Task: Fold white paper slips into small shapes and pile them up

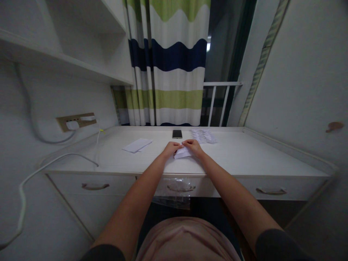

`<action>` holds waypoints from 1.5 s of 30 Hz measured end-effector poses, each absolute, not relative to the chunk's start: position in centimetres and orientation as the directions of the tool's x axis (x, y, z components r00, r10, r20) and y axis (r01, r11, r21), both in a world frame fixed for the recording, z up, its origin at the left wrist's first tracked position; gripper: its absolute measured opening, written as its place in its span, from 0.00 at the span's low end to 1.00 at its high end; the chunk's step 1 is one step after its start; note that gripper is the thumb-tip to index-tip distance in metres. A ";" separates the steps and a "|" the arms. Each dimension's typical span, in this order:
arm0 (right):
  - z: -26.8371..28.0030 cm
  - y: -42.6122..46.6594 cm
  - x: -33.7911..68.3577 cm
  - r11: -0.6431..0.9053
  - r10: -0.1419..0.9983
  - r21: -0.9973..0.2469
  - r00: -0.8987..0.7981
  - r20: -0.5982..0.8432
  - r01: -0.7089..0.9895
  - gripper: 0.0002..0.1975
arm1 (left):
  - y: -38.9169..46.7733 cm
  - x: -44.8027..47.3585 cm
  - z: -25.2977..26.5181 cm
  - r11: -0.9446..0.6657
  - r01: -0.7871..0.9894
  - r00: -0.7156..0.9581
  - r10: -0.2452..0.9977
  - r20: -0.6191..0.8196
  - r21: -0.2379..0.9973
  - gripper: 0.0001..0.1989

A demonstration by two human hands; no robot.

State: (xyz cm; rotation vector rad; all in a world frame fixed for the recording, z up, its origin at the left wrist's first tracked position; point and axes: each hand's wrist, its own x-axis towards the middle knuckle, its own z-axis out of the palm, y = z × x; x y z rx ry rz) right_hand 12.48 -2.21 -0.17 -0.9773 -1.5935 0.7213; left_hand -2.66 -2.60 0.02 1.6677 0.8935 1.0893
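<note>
Paper [182,152], white and folded, sits between the person's two hands near the front edge of the white desk [244,156], its near edge close to the desktop; whether it touches is hard to tell. From the paper, the left hand [171,148] is at 9 o'clock, thumb and fingers nearly closed and pinching its left side. The right hand [193,146] is at 2 o'clock, its fingertips drawn together on the upper edge, just beside the left fingertips. Finer finger detail is too small to see.

A dark phone [177,134] lies flat toward 12 o'clock, near the hands. At 2 o'clock rests a cluster of creased white papers [204,136], near the right hand. Flat white sheets [137,145] lie at 9 o'clock, well apart from the left hand. Farther off, a striped curtain [178,79] hangs at 12 o'clock, and a drawer handle [181,189] is at 6 o'clock.
</note>
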 end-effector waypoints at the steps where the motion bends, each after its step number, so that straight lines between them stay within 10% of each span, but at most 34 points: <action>1: -0.1 -2.3 12.4 0.480 0.877 -0.848 -0.080 0.474 0.225 0.18 | -2.6 -2.6 0.0 -0.318 0.094 0.338 0.901 0.270 0.943 0.19; 45: -0.1 -1.9 12.5 0.494 0.869 -0.829 -0.134 0.476 0.263 0.19 | -2.7 -2.5 0.1 -0.292 0.247 0.325 0.923 0.205 0.924 0.17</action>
